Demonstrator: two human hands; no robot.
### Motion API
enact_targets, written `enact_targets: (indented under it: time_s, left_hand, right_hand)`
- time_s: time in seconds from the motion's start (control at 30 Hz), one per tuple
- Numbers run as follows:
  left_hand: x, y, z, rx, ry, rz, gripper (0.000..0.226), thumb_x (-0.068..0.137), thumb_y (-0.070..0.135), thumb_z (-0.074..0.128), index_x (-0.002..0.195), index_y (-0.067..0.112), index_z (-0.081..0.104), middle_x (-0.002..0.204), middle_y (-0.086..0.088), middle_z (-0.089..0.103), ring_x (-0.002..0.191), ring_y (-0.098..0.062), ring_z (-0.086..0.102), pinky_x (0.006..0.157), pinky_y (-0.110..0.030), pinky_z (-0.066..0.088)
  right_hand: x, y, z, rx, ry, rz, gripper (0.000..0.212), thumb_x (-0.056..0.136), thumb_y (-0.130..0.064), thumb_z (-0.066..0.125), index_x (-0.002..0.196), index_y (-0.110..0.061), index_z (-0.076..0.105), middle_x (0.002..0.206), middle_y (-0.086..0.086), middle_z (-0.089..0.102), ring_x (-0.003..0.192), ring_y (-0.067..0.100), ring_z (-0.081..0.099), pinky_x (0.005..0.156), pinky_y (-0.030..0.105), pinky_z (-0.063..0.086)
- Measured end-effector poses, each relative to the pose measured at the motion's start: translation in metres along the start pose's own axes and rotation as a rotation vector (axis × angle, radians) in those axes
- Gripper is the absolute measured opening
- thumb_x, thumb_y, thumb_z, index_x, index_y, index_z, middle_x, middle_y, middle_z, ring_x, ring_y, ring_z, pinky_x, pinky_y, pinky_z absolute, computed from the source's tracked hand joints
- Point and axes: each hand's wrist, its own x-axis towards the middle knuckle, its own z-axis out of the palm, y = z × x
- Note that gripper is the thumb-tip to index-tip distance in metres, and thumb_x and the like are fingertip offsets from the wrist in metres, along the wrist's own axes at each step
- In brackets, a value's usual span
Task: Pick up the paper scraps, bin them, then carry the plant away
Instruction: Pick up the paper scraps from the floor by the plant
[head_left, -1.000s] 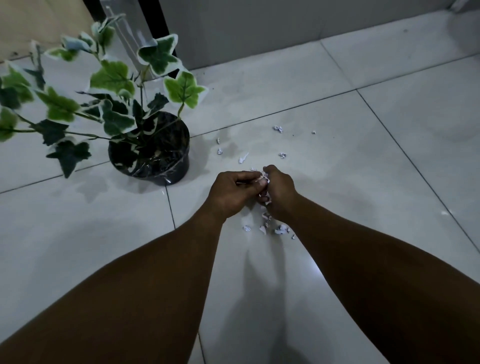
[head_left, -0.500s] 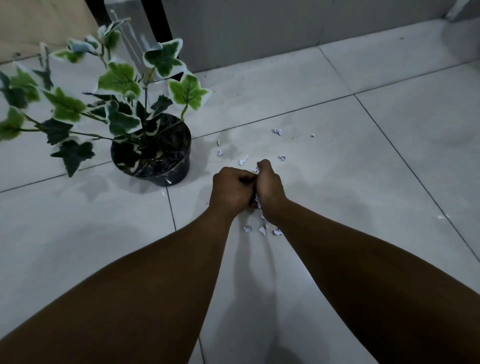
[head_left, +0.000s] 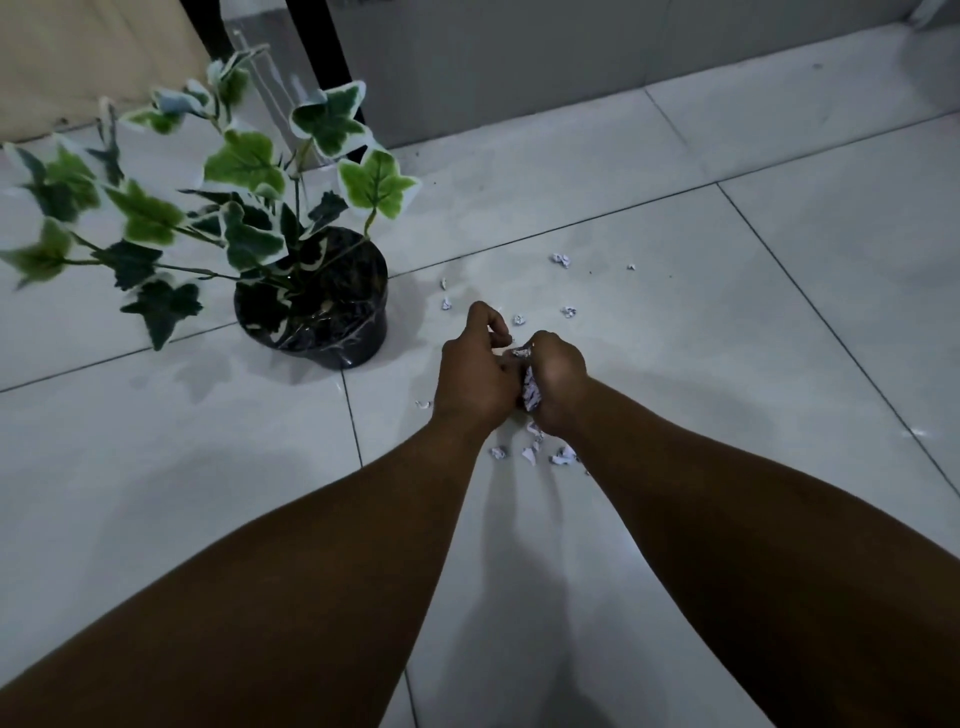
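Head camera, looking down over my two bare forearms, finds both hands meeting just above the pale tiled floor (head_left: 675, 519). My left hand (head_left: 475, 379) is curled, knuckles up, its index finger and thumb bent forward as if pinching, though I cannot tell whether they hold a scrap. My right hand (head_left: 556, 382) is closed round a wad of gathered paper scraps (head_left: 530, 392), white bits showing between the two palms and at the top of the fist. The hands touch side by side. Compared with half a second ago, my left fingers have lifted out of the tight fist and reach forward, and both hands sit a little nearer the far scraps; a second ago the left fingers lay flat across the right fist. Loose scraps remain on the tile: a cluster (head_left: 535, 454) just below my wrists, one piece (head_left: 423, 404) to the left of my left hand, and several more (head_left: 561, 260) scattered beyond my knuckles. The plant (head_left: 249, 208), a variegated ivy in a dark glossy pot (head_left: 317, 317), stands upright on the floor to the left of my hands, near but apart from them. Print on the paper is too small to read.
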Motion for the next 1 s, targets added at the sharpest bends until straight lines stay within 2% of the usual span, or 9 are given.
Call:
enact_targets:
  time_s: [0.1, 0.27, 0.33, 0.4, 0.5, 0.6, 0.67, 0.8, 1.0]
  left_hand:
    - [0.005, -0.001, 0.001, 0.052, 0.104, -0.002, 0.031, 0.071, 0.005, 0.071, 0.082, 0.022, 0.048, 0.091, -0.008, 0.063, 0.070, -0.029, 0.065, 0.064, -0.042, 0.057]
    - [0.012, 0.000, -0.003, -0.089, -0.004, -0.107, 0.020, 0.079, 0.016, 0.077, 0.082, 0.014, 0.057, 0.067, 0.003, 0.060, 0.050, 0.002, 0.055, 0.053, -0.011, 0.043]
    - [0.019, 0.003, -0.002, -0.155, -0.049, -0.182, 0.013, 0.084, 0.022, 0.069, 0.085, 0.011, 0.063, 0.069, 0.004, 0.065, 0.054, -0.003, 0.060, 0.059, -0.021, 0.049]
    - [0.032, 0.009, 0.002, -0.157, -0.008, -0.204, 0.017, 0.084, 0.029, 0.059, 0.084, 0.014, 0.067, 0.075, 0.004, 0.070, 0.069, -0.014, 0.064, 0.074, -0.037, 0.052]
    - [0.056, 0.022, 0.014, -0.048, 0.030, -0.151, 0.018, 0.083, 0.032, 0.057, 0.088, 0.018, 0.068, 0.083, 0.006, 0.070, 0.086, -0.016, 0.065, 0.079, -0.031, 0.050]
    - [0.083, 0.032, 0.029, 0.167, -0.032, -0.022, 0.016, 0.083, 0.027, 0.063, 0.096, 0.019, 0.067, 0.102, 0.002, 0.068, 0.097, -0.016, 0.063, 0.079, -0.024, 0.044]
    - [0.101, 0.034, 0.040, 0.331, -0.074, 0.027, 0.026, 0.084, 0.029, 0.062, 0.109, 0.021, 0.062, 0.121, -0.005, 0.058, 0.111, -0.021, 0.057, 0.088, -0.027, 0.044]
    - [0.128, 0.036, 0.062, 0.524, -0.143, 0.150, 0.044, 0.092, 0.024, 0.054, 0.134, 0.014, 0.048, 0.140, -0.014, 0.042, 0.132, -0.032, 0.040, 0.105, -0.039, 0.038]
    - [0.148, 0.036, 0.074, 0.735, -0.363, 0.343, 0.049, 0.093, 0.017, 0.048, 0.141, 0.008, 0.044, 0.144, -0.015, 0.042, 0.134, -0.034, 0.038, 0.108, -0.046, 0.039]
  right_hand:
    - [-0.001, 0.002, 0.003, 0.039, -0.043, 0.024, 0.020, 0.081, -0.008, 0.043, 0.062, -0.010, 0.047, 0.059, 0.011, 0.047, 0.048, 0.024, 0.046, 0.051, 0.024, 0.036]
    - [0.004, -0.003, -0.007, 0.151, -0.124, 0.021, 0.017, 0.095, -0.012, 0.054, 0.084, -0.003, 0.062, 0.071, 0.013, 0.060, 0.050, 0.021, 0.053, 0.049, 0.024, 0.044]
    - [0.006, -0.006, -0.015, 0.200, -0.105, 0.009, 0.023, 0.098, -0.016, 0.054, 0.086, -0.001, 0.064, 0.070, 0.014, 0.058, 0.053, 0.021, 0.052, 0.053, 0.027, 0.045]
    - [0.007, -0.008, -0.023, 0.104, -0.029, -0.083, 0.035, 0.101, -0.025, 0.051, 0.079, -0.003, 0.068, 0.061, 0.011, 0.052, 0.046, 0.018, 0.045, 0.043, 0.024, 0.038]
    - [0.011, -0.012, -0.035, -0.164, 0.132, -0.235, 0.052, 0.100, -0.045, 0.047, 0.069, -0.008, 0.066, 0.054, 0.008, 0.054, 0.043, 0.021, 0.047, 0.044, 0.026, 0.037]
    - [0.022, -0.016, -0.042, -0.447, 0.274, -0.342, 0.065, 0.099, -0.056, 0.036, 0.069, -0.005, 0.062, 0.070, 0.016, 0.067, 0.064, 0.032, 0.065, 0.069, 0.040, 0.056]
    - [0.027, -0.019, -0.047, -0.659, 0.337, -0.475, 0.067, 0.102, -0.053, 0.028, 0.071, -0.006, 0.064, 0.081, 0.020, 0.071, 0.080, 0.034, 0.069, 0.085, 0.040, 0.054]
    - [0.037, -0.030, -0.059, -0.785, 0.433, -0.575, 0.061, 0.102, -0.047, 0.036, 0.069, -0.007, 0.069, 0.076, 0.014, 0.067, 0.080, 0.029, 0.063, 0.071, 0.027, 0.035]
    - [0.059, -0.057, -0.077, -0.828, 0.514, -0.553, 0.027, 0.097, -0.028, 0.048, 0.105, -0.012, 0.068, 0.111, 0.009, 0.069, 0.105, 0.026, 0.064, 0.079, 0.025, 0.041]
